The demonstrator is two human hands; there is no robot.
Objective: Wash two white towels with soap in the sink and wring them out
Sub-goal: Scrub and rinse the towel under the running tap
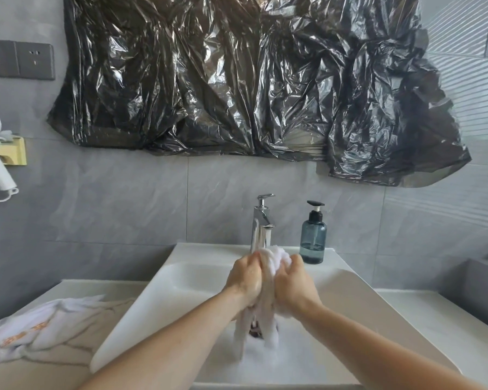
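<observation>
I observe both hands raised over the sink (164, 288), gripping one white towel (268, 280) between them. The left hand (245, 280) has its fingers (251, 260) curled round the towel's left side; the right hand (293, 282) has its fingers (295, 261) curled round the right side. The two sets of fingers face each other with the bunched cloth pressed between them. A wad of towel bulges above the fingers, just in front of the faucet (261, 223). Below the fingers, the rest of the towel hangs in wet strands into the basin, partly covering the drain (255, 332). I cannot tell whether the strands touch the basin floor. The second white towel (43, 330), carrying orange marking, lies crumpled on the bench (434, 319), well to the left of the fingers and beside the sink rim. A blue-grey soap pump bottle (313, 235) stands on the sink's back ledge, just beyond and right of the right-hand fingers. Black plastic sheeting (251, 80) covers the wall above the faucet.
</observation>
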